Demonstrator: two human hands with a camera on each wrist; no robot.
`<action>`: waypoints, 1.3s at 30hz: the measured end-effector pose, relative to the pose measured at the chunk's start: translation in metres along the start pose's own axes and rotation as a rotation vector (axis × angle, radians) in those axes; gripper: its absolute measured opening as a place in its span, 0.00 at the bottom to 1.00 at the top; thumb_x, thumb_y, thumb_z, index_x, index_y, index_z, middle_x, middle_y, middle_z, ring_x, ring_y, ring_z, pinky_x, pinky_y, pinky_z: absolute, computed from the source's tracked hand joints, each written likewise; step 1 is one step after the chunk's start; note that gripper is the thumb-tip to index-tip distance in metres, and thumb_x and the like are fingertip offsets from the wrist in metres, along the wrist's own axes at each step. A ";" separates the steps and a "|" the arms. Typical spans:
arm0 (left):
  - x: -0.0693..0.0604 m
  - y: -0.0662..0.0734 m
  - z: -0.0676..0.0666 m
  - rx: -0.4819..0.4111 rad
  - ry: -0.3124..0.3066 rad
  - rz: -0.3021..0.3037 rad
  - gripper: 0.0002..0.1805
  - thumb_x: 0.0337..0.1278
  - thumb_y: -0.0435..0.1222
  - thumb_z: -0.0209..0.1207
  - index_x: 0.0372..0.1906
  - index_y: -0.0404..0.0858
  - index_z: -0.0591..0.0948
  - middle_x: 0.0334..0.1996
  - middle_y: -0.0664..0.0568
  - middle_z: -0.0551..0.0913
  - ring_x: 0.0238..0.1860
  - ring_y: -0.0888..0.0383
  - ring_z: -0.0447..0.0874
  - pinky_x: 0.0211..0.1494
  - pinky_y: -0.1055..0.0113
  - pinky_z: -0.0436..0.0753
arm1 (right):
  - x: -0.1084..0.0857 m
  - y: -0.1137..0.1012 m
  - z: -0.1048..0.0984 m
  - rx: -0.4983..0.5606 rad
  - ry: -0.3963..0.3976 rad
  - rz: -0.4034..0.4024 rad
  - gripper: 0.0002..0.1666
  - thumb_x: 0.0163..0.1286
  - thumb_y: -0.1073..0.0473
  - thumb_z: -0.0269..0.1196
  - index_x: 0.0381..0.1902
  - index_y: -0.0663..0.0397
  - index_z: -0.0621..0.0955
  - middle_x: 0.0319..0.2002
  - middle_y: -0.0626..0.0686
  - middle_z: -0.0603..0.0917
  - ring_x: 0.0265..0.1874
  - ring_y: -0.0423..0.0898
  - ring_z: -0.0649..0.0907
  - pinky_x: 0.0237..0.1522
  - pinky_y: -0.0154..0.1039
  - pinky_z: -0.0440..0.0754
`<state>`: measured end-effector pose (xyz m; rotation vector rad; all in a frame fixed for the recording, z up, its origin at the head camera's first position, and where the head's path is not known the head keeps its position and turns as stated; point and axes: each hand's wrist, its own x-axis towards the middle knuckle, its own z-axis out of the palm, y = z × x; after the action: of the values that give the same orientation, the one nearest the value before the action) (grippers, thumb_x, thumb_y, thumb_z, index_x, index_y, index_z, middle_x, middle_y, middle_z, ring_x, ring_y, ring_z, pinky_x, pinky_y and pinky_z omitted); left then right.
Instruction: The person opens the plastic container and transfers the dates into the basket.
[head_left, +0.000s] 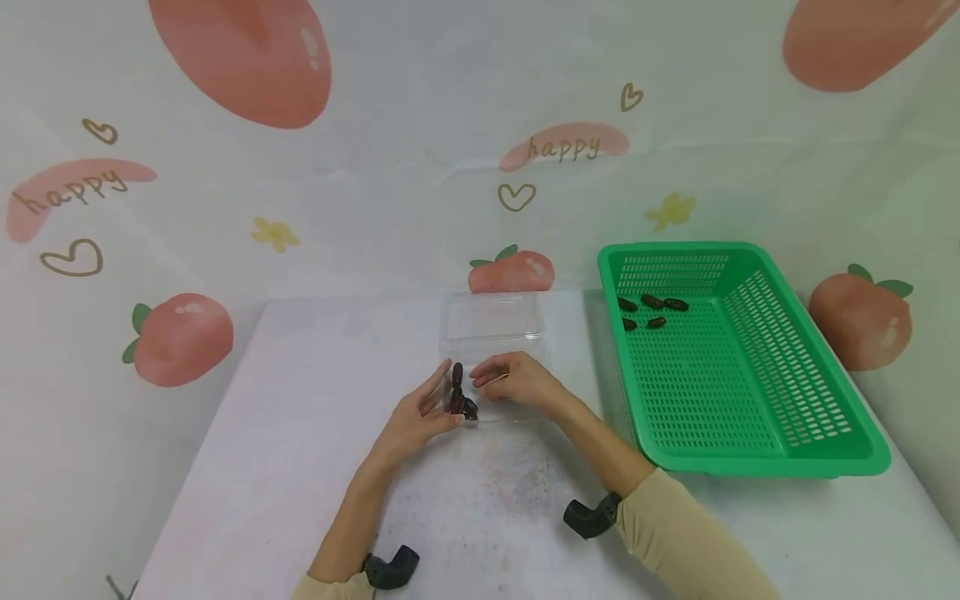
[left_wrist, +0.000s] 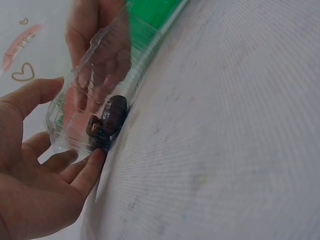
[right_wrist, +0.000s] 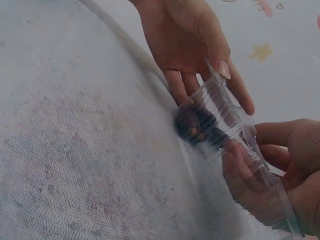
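A clear plastic box lies on the table with its lid folded back, away from the person. Several dark dates rest along its left side. The left hand grips that side, thumb at the near corner and fingers spread along the wall; the left wrist view shows this hand beside dates behind the clear wall. Over the box's inside is the right hand, fingers loosely bent, no date visible in them. In the right wrist view its fingers are partly seen through the plastic.
A green basket stands at the right of the table, with several dates in its far left corner. Behind the table hangs a white printed cloth. Dark curved pieces are worn at both wrists.
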<state>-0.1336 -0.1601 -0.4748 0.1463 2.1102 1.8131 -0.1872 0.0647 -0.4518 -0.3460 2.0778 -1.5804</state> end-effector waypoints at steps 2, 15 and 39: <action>0.000 0.000 0.000 -0.017 -0.003 0.000 0.50 0.55 0.33 0.70 0.79 0.53 0.57 0.77 0.50 0.54 0.74 0.48 0.59 0.68 0.57 0.71 | 0.003 0.002 0.001 -0.015 -0.002 0.011 0.19 0.60 0.68 0.64 0.51 0.63 0.85 0.44 0.56 0.88 0.41 0.43 0.85 0.43 0.35 0.83; 0.000 -0.001 0.000 -0.025 -0.020 0.022 0.49 0.56 0.31 0.69 0.79 0.51 0.56 0.78 0.49 0.53 0.74 0.49 0.60 0.68 0.59 0.71 | 0.011 0.003 0.009 -0.142 -0.044 0.099 0.16 0.57 0.71 0.67 0.45 0.61 0.88 0.36 0.53 0.90 0.33 0.36 0.83 0.34 0.29 0.80; 0.000 -0.002 0.000 0.002 -0.012 0.028 0.49 0.57 0.33 0.69 0.79 0.50 0.56 0.78 0.51 0.53 0.76 0.50 0.55 0.71 0.60 0.67 | 0.015 0.003 0.017 -0.365 -0.030 0.018 0.11 0.52 0.64 0.76 0.36 0.52 0.91 0.26 0.44 0.87 0.28 0.36 0.82 0.32 0.30 0.79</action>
<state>-0.1339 -0.1605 -0.4768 0.1881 2.1119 1.8216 -0.1906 0.0446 -0.4620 -0.4710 2.3358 -1.1720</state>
